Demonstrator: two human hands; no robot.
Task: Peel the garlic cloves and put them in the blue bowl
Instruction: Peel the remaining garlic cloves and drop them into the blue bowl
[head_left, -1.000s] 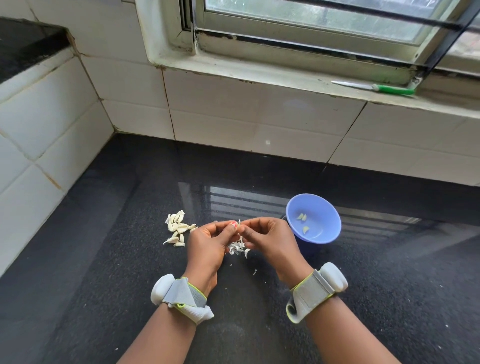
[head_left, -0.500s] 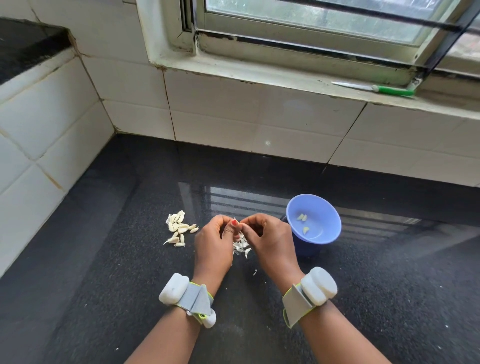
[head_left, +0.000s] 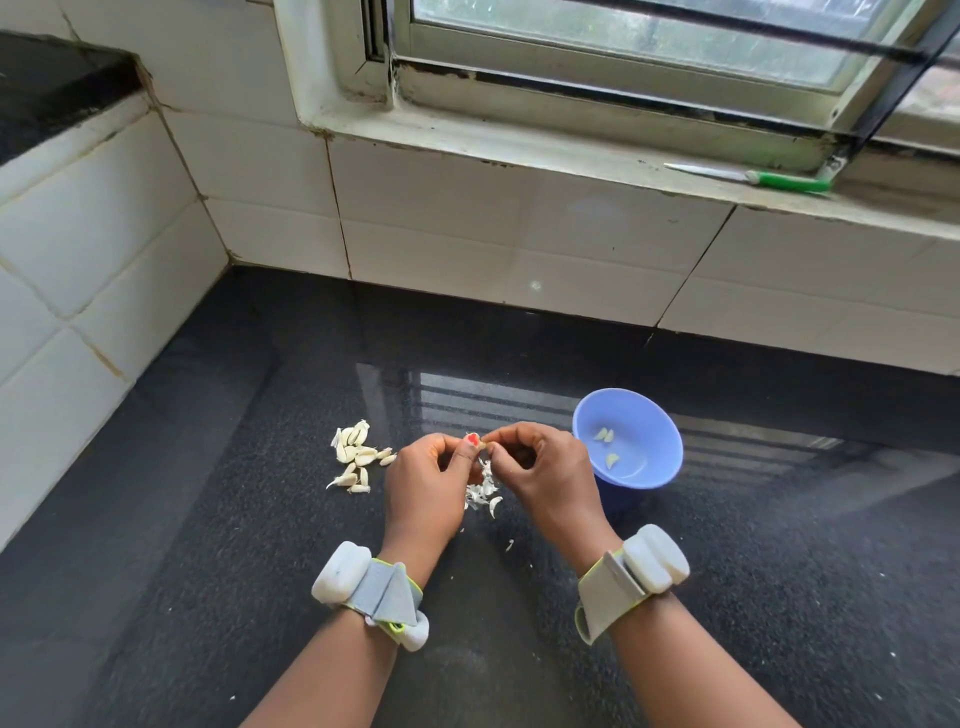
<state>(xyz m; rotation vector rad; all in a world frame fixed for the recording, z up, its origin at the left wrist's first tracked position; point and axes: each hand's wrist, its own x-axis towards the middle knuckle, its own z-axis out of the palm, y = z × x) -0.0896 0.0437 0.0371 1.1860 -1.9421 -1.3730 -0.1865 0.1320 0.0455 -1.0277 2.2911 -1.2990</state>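
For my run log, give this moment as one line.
step: peeling | both hands pinch one garlic clove | round blue plastic bowl: three peeled cloves | unpeeled pile left

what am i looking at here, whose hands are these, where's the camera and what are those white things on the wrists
There is no machine here: a person works with two bare hands, filmed by one camera worn on the head, looking down. The white pods on grey straps are wristbands; their purpose isn't shown. On the black speckled stone counter lie a pile of unpeeled garlic cloves, loose white peel scraps and a round blue plastic bowl holding three peeled cloves. The left hand and right hand together pinch one small clove, mostly hidden by fingertips. A green-handled knife rests on the window sill.
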